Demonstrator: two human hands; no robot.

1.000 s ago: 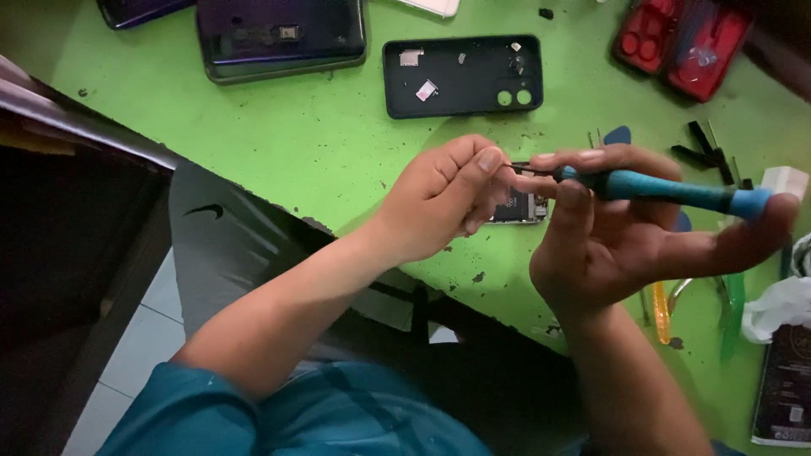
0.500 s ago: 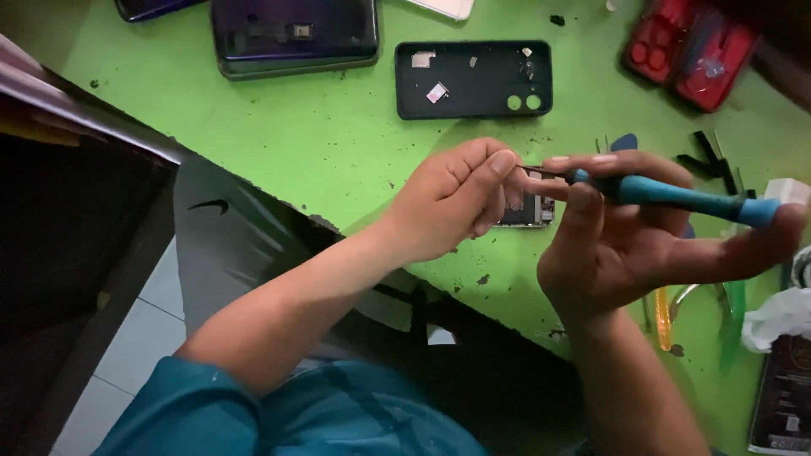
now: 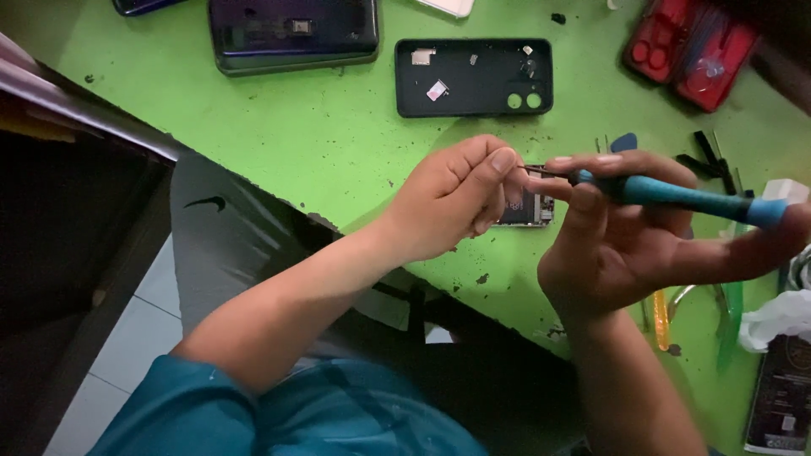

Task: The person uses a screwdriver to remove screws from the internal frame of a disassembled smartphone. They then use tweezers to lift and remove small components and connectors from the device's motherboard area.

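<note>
My right hand [image 3: 625,245] holds a blue-handled screwdriver [image 3: 684,198] level, its thin metal tip pointing left. My left hand [image 3: 452,198] has its fingers pinched right at that tip, thumb and forefinger together over it. Just below the two hands a small circuit board [image 3: 528,211] lies on the green table [image 3: 296,135], mostly hidden by my fingers. Whether the left fingers hold a screw or only touch the tip is not visible.
A black phone case [image 3: 473,76] with small parts in it lies further back. A dark phone body [image 3: 291,34] lies at the back left, a red tool case [image 3: 693,55] at the back right. Tweezers, pry tools and a white cloth [image 3: 777,317] sit at the right.
Both hands have stayed together at the screwdriver tip; they sit slightly lower and further right in the view. The grip looks the same.
</note>
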